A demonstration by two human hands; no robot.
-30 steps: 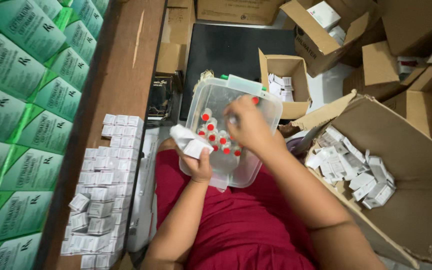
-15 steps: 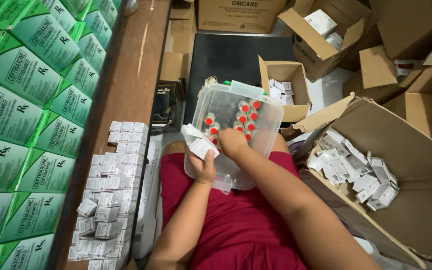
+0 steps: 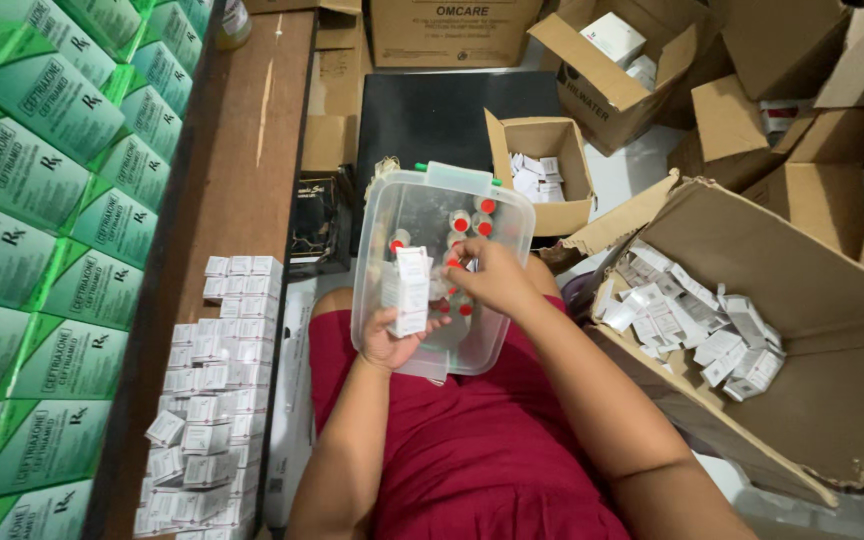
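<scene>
Head view: your left hand (image 3: 395,338) is palm-up over your lap, fingers wrapped around a small upright white carton (image 3: 408,291) at the near-left rim of the clear plastic tub (image 3: 392,225). Your right hand (image 3: 492,278) reaches into the tub, fingertips pinched together among the red-capped glass vials (image 3: 472,222); can't tell if it grips one. To your right, the big brown cardboard box (image 3: 832,400) holds loose white cartons (image 3: 712,330). A smaller open brown box (image 3: 542,175) beyond the tub holds a few more.

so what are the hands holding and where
Left hand grips a small white carton by its lower end. Right hand pinches among red-capped vials; its hold cannot be told.
</scene>
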